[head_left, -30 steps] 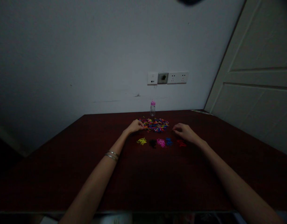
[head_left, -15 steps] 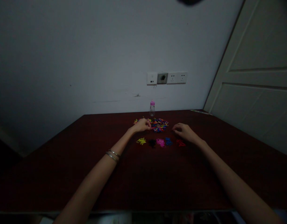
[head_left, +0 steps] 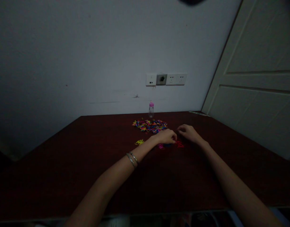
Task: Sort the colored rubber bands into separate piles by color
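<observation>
My left hand (head_left: pixel 167 136) reaches across to the small red pile (head_left: pixel 179 144), its fingers pinched together at the pile's edge. Whatever is between them is too small to make out. My right hand (head_left: pixel 187 131) rests just behind and right of the red pile, fingers curled and closed; its fingertips do not show clearly. Thin, small, rubber-band-like loops make up the piles. A yellow pile (head_left: pixel 139 142) lies left of my left wrist. The pink pile (head_left: pixel 161 146) and blue pile (head_left: pixel 167 145) are partly covered by my left hand. Behind them spreads a larger mixed-colour heap (head_left: pixel 149 126).
A clear bottle (head_left: pixel 151 111) with a pink cap stands behind the heap, near the wall. Sockets (head_left: pixel 176 79) are on the wall above the dark red table (head_left: pixel 64 164). A white panelled door (head_left: pixel 255 72) stands at the right.
My left hand has moved right and nearer, from the mixed heap to the red pile, now covering the black pile. My right hand has stayed nearly in place. The view has shifted slightly.
</observation>
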Demonstrator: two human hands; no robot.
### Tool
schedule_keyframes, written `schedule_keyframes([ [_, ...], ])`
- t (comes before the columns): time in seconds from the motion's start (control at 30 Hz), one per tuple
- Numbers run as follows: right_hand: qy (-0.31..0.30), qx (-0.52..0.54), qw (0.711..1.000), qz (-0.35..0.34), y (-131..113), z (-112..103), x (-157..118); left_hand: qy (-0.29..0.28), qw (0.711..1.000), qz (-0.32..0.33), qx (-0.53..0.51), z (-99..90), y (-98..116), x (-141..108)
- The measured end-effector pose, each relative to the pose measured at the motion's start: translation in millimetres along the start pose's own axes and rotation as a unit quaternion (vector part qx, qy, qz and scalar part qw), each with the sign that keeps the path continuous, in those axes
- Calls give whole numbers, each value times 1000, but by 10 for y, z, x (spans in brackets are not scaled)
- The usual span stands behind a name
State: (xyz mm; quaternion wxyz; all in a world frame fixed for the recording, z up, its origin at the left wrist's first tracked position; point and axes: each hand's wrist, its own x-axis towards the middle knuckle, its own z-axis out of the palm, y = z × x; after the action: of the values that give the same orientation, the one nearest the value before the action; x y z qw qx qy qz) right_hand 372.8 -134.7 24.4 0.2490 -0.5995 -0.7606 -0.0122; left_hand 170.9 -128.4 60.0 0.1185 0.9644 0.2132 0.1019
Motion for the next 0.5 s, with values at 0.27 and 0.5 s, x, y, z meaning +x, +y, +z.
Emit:
schedule_keyframes([
  [0.27,-23,8,1000,11,-48,35,-12,127,987,-53,-81,-147,-567,-261],
  [0.5,-30,25,999,3,-97,114,-8,323,900,-264,-128,-299,-1409,-819],
])
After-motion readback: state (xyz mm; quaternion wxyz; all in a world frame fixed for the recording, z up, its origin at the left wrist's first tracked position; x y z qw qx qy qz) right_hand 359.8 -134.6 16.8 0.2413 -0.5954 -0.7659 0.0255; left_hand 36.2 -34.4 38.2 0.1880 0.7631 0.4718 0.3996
